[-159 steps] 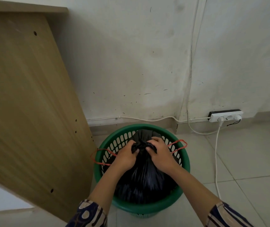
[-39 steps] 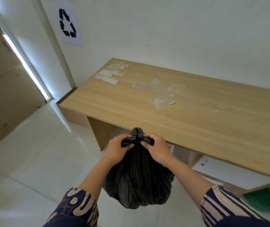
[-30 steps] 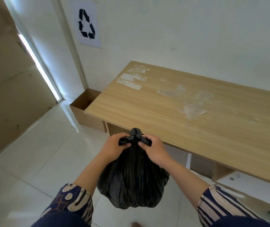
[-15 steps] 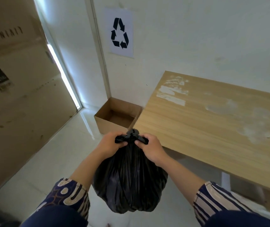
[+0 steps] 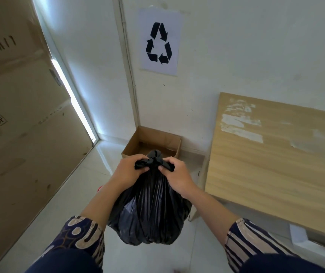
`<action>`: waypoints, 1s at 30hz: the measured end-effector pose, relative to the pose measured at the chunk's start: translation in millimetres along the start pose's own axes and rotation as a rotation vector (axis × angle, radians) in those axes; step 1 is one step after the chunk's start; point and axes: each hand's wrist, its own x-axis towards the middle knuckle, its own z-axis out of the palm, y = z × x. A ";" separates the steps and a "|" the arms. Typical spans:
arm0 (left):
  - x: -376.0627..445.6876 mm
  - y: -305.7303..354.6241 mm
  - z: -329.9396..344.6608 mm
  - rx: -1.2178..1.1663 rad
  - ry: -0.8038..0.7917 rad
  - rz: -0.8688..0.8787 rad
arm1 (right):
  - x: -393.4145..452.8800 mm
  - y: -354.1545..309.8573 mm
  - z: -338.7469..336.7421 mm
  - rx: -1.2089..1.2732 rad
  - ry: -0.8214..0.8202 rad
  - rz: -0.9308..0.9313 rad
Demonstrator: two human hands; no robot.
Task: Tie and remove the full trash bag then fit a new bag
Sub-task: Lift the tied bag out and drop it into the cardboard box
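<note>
Trash bag, black plastic, full and rounded at the bottom, hangs clear of the pale tiled floor, held up in front of the person by both hands. Its neck is gathered and tied into a knot at the top. Left hand grips the twisted plastic on the left side of the knot, fingers and thumb curled round it. Right hand grips the plastic on the right side of the knot in the same way, fingers curled and pinching the black film. Both forearms reach forward, with patterned sleeves at the lower edge of the view. Beyond the knot, an open cardboard box stands on the floor against the white wall, in the corner; its inside is partly hidden by the bag and what it holds cannot be made out. On the wall above the box hangs a white paper sign bearing a black recycling symbol. To the right stands a wooden desk, its top marked with pale patches of residue. To the left, large brown cartons with printed lettering fill the side of the view.
</note>
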 end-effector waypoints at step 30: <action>456.0 -160.4 42.6 -0.042 0.000 0.173 | 451.7 105.9 25.3 -0.009 0.191 0.001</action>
